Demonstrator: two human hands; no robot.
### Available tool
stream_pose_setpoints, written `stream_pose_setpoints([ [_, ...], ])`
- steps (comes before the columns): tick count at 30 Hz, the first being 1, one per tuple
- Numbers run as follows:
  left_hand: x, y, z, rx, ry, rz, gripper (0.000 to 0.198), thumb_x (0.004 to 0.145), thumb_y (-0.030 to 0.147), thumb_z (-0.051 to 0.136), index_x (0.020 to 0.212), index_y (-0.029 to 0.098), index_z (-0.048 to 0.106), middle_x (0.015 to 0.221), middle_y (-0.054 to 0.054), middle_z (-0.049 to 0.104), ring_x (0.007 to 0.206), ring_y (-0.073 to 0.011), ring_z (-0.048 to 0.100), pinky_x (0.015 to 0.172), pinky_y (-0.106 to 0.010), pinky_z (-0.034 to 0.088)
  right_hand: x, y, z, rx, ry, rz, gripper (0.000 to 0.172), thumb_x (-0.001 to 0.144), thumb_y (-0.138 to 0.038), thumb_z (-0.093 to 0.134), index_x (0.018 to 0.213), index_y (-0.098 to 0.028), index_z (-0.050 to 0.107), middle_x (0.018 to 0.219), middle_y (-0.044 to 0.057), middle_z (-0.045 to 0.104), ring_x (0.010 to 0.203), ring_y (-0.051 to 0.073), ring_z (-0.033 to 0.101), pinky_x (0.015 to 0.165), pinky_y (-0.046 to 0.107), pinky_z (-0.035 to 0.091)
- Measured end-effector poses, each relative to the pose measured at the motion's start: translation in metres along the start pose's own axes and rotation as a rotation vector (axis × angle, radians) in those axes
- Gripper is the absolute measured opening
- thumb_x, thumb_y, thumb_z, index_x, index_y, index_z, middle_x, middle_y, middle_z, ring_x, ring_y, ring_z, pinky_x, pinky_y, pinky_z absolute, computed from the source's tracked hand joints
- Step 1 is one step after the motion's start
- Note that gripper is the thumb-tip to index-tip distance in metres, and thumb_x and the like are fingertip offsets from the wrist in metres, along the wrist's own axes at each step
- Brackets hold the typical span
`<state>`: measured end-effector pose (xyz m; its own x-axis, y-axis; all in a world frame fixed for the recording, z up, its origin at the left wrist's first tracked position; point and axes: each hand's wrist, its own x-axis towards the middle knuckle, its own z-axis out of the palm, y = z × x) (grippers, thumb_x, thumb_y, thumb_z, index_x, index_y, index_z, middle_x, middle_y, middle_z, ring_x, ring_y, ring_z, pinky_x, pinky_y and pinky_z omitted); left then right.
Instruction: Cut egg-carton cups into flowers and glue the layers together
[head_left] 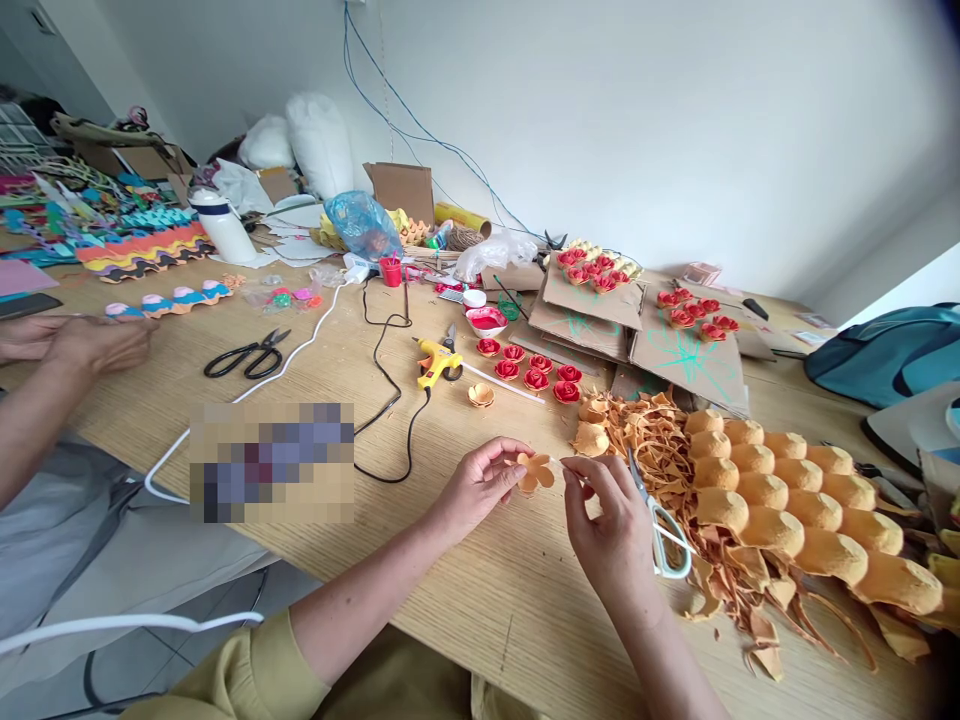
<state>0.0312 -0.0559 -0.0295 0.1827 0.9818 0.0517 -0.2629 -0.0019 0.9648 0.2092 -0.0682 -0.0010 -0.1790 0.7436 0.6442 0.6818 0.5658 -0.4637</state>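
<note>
Between the thumb and fingers of my left hand (476,490) is a small orange flower cut from egg carton (537,472), its rounded petals spread. Just to its right, my right hand (611,515) is closed in a pinch near the petal edge; what the fingertips hold is too small to make out. Scissors with pale handles (673,550) lie beside my right hand, partly hidden by it. Beyond my hands sit an unpainted carton flower (481,395), several red-painted roses (536,379) and a yellow glue gun (436,362).
Orange egg carton (802,535) and heaped scraps (652,440) cover the right side. Cardboard pieces (581,325) bear more red flowers. A bowl of red paint (487,320) stands behind. Black scissors (247,355) and a white cable (300,350) lie left, near another person's hands (97,345).
</note>
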Motion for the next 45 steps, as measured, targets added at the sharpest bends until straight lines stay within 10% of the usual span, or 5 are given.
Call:
stream_pose_setpoints([
  [7,0.000,-0.001,0.000,0.018,0.046,0.031,0.044,0.083,0.044,0.071,0.115,0.015,0.062,0.101,-0.007,0.067,0.079,-0.0151,0.063,0.061,-0.023,0.051,-0.004,0.000,0.008,-0.061,-0.202,-0.115,0.013,0.096,-0.028,0.057,0.104,-0.020,0.064,0.088,0.004,0.059,0.077,0.017,0.058,0.070,0.029,0.046],
  [34,-0.003,0.000,0.004,-0.131,-0.077,-0.059,0.050,0.076,0.034,0.080,0.119,0.019,0.060,0.120,-0.010,0.064,0.112,-0.0247,0.063,0.088,-0.035,0.055,-0.004,0.004,0.013,0.011,-0.167,0.036,0.015,0.095,-0.028,0.060,0.107,-0.021,0.063,0.091,0.002,0.067,0.064,0.013,0.056,0.064,0.027,0.046],
  [45,-0.001,-0.001,0.004,-0.035,-0.012,0.006,0.042,0.072,0.029,0.083,0.103,0.018,0.057,0.104,-0.004,0.065,0.094,-0.0157,0.066,0.084,-0.028,0.052,-0.003,0.006,0.007,-0.086,-0.204,-0.057,0.023,0.098,-0.034,0.054,0.115,-0.019,0.060,0.098,0.007,0.067,0.085,0.020,0.063,0.072,0.032,0.046],
])
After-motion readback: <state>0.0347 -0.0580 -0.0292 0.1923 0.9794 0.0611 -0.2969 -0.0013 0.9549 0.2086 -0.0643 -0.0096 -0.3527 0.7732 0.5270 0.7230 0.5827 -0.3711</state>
